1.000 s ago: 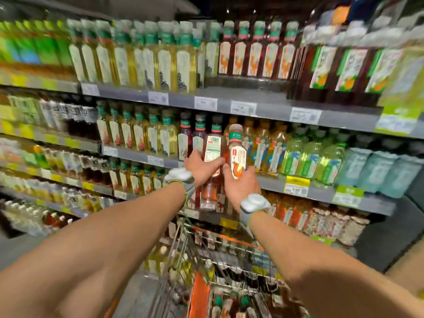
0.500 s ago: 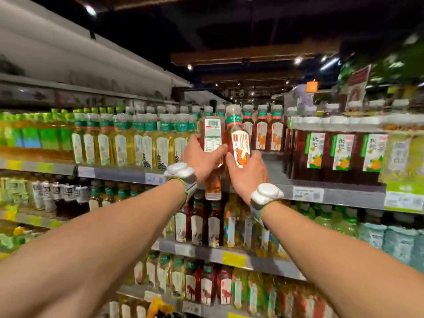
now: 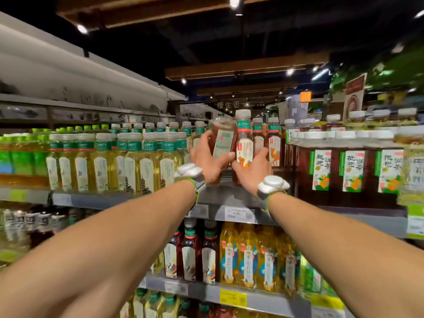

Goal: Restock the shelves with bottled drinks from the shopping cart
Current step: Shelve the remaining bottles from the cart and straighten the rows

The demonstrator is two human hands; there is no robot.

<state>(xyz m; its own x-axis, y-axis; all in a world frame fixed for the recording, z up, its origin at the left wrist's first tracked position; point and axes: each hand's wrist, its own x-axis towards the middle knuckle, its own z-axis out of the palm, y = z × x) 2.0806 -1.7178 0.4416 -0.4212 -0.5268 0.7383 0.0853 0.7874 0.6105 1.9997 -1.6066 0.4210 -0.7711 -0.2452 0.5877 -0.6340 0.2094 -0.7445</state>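
Two amber plastic tea bottles, left one (image 3: 223,143) tilted rearward in the left hand (image 3: 207,160), right one (image 3: 244,148) upright in the right hand (image 3: 253,171), both gripped, hover over the grey shelf's (image 3: 229,196) front edge gap.

The green neck bands on the pale yellow tea bottles (image 3: 146,161) along the top shelf carry white Chinese characters, 东方树叶. The same band text shows on the red-brown bottle (image 3: 244,145) in the right hand (image 3: 253,171). The big dark bottles (image 3: 322,168) to the right have labels reading 枇杷 and 润茶. A white price tag (image 3: 238,214) on the shelf edge reads 4.8, its smaller print blurred. A far hanging sign (image 3: 229,104) reads 慢生活.
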